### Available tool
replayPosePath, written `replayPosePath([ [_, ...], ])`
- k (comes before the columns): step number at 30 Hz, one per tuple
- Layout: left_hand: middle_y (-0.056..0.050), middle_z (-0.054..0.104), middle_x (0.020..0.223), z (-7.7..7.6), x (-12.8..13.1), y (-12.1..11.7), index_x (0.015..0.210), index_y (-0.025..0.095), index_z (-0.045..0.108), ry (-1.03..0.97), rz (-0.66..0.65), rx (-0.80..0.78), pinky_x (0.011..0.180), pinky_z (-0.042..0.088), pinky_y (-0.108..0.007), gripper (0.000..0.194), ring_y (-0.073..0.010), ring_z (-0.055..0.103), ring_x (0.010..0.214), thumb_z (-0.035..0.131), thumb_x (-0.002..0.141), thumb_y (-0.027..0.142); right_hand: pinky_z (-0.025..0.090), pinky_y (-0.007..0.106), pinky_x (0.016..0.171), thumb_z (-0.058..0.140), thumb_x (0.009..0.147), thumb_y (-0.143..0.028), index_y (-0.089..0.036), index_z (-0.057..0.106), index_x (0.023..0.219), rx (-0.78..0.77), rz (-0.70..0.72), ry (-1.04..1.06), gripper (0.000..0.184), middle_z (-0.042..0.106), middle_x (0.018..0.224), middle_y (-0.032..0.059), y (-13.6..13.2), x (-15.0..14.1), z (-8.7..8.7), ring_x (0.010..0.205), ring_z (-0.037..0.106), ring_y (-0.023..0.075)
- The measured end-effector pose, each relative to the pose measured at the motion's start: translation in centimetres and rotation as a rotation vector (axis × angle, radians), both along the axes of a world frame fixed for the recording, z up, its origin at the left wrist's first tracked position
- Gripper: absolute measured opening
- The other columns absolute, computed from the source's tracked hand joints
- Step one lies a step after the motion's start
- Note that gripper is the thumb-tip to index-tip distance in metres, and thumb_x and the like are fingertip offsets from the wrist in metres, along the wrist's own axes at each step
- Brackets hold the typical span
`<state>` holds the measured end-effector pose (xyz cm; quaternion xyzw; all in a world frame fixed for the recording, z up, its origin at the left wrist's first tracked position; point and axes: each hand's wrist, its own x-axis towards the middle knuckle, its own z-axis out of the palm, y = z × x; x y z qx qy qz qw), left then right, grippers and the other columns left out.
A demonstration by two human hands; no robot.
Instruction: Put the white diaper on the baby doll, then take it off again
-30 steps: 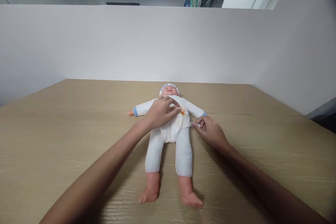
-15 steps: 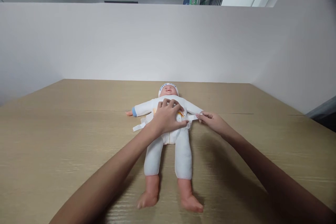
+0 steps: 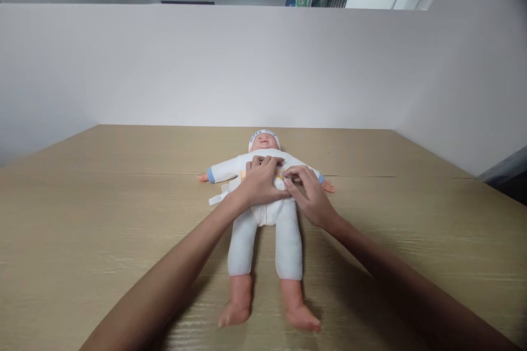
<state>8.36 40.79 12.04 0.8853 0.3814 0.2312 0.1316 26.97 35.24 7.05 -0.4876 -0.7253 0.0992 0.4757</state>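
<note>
A baby doll (image 3: 288, 252) in a white suit with blue cuffs lies on its back, head away from me. It wears a white diaper (image 3: 267, 215) with orange print at the waist. My left hand (image 3: 263, 182) rests flat on the diaper's front, its fingers spread over the belly. Against the waistband on the right, my right hand (image 3: 307, 192) has thumb and fingertips close together at a diaper tab, which they mostly hide. On the left, the other tab (image 3: 217, 198) sticks out loose over the table.
The doll lies on a wood-grain table (image 3: 123, 241). A white partition (image 3: 247, 66) stands along the back, and another wall rises at the right. A dark object (image 3: 508, 178) shows beyond the table's right edge.
My right hand first held the right tab low at the side, then pulled it outward, and now has brought it in over the diaper's front. My left hand moved slightly lower and flattened.
</note>
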Motion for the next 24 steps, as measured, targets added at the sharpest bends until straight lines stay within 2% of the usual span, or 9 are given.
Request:
replayPosePath([
  [3, -0.011, 0.065, 0.149, 0.5, -0.7, 0.5, 0.144, 0.025, 0.056, -0.057, -0.06, -0.114, 0.115, 0.041, -0.062, 0.075, -0.0429, 0.047, 0.138, 0.084, 0.08, 0.055, 0.038, 0.054, 0.129, 0.045, 0.112, -0.039, -0.025, 0.054, 0.152, 0.05, 0.138, -0.084, 0.043, 0.059, 0.158, 0.0129, -1.3, 0.4, -1.2, 0.152, 0.05, 0.0285],
  [5, -0.011, 0.064, 0.151, 0.7, -1.4, 0.7, 0.144, 0.026, 0.057, -0.152, -0.114, -0.173, 0.117, 0.043, -0.058, 0.072, -0.0396, 0.05, 0.14, 0.082, 0.084, 0.056, 0.034, 0.057, 0.132, 0.043, 0.113, -0.039, -0.026, 0.043, 0.164, 0.05, 0.195, -0.134, 0.053, 0.049, 0.17, 0.0125, -1.4, 0.6, -1.8, 0.16, 0.041, 0.0282],
  [8, -0.011, 0.062, 0.153, 0.1, -3.0, 0.4, 0.143, 0.024, 0.056, -0.346, -0.161, -0.201, 0.116, 0.049, -0.046, 0.056, -0.031, 0.057, 0.14, 0.071, 0.097, 0.052, 0.032, 0.058, 0.134, 0.04, 0.114, -0.038, -0.027, 0.037, 0.169, 0.066, 0.216, -0.183, 0.057, 0.044, 0.174, 0.0104, -1.1, 1.1, -2.4, 0.163, 0.038, 0.0277],
  [11, -0.011, 0.064, 0.149, -1.7, -5.8, -0.4, 0.14, 0.023, 0.057, -0.406, -0.054, -0.082, 0.117, 0.047, -0.042, 0.04, -0.026, 0.059, 0.139, 0.055, 0.108, 0.047, 0.03, 0.057, 0.135, 0.038, 0.114, -0.037, -0.027, 0.036, 0.17, 0.092, 0.214, -0.204, 0.057, 0.044, 0.175, 0.0091, -1.1, 1.5, -2.4, 0.164, 0.035, 0.0273],
  [14, -0.01, 0.068, 0.142, -3.8, -9.4, -0.8, 0.135, 0.023, 0.06, -0.306, 0.107, 0.07, 0.121, 0.041, -0.047, 0.035, -0.0273, 0.059, 0.135, 0.049, 0.11, 0.046, 0.03, 0.057, 0.134, 0.038, 0.114, -0.035, -0.027, 0.036, 0.17, 0.126, 0.176, -0.187, 0.057, 0.046, 0.173, 0.0092, -1.7, 1.3, -1.7, 0.164, 0.036, 0.028],
  [17, -0.012, 0.069, 0.134, -5.5, -12.2, -0.9, 0.127, 0.021, 0.061, -0.165, 0.229, 0.098, 0.117, 0.043, -0.052, 0.037, -0.0309, 0.059, 0.129, 0.051, 0.107, 0.049, 0.04, 0.054, 0.125, 0.043, 0.113, -0.034, -0.027, 0.049, 0.16, 0.163, 0.077, -0.144, 0.048, 0.062, 0.158, 0.01, -2.1, 0.0, 0.1, 0.149, 0.053, 0.0292],
  [19, -0.014, 0.069, 0.126, -6.1, -13.1, -1.0, 0.12, 0.018, 0.06, -0.039, 0.297, 0.092, 0.111, 0.046, -0.054, 0.038, -0.0339, 0.059, 0.124, 0.052, 0.104, 0.052, 0.047, 0.05, 0.114, 0.049, 0.112, -0.034, -0.026, 0.063, 0.14, 0.188, 0.033, -0.131, 0.033, 0.073, 0.137, 0.0097, -2.0, -1.5, 1.8, 0.13, 0.064, 0.0293],
  [21, -0.017, 0.067, 0.122, -6.4, -13.4, -1.2, 0.114, 0.017, 0.058, 0.091, 0.37, 0.091, 0.105, 0.049, -0.055, 0.038, -0.0371, 0.06, 0.12, 0.051, 0.102, 0.053, 0.05, 0.045, 0.103, 0.053, 0.11, -0.034, -0.025, 0.068, 0.118, 0.185, 0.042, -0.155, 0.019, 0.076, 0.116, 0.0083, -1.5, -3.2, 3.4, 0.113, 0.066, 0.0281],
  [24, -0.021, 0.067, 0.122, -6.3, -13.3, -1.6, 0.109, 0.017, 0.057, 0.2, 0.429, 0.073, 0.101, 0.049, -0.059, 0.038, -0.0412, 0.062, 0.117, 0.047, 0.102, 0.053, 0.05, 0.039, 0.089, 0.058, 0.107, -0.037, -0.024, 0.062, 0.1, 0.104, 0.034, -0.244, 0.015, 0.072, 0.1, 0.0058, -0.3, -6.1, 5.2, 0.098, 0.065, 0.026],
])
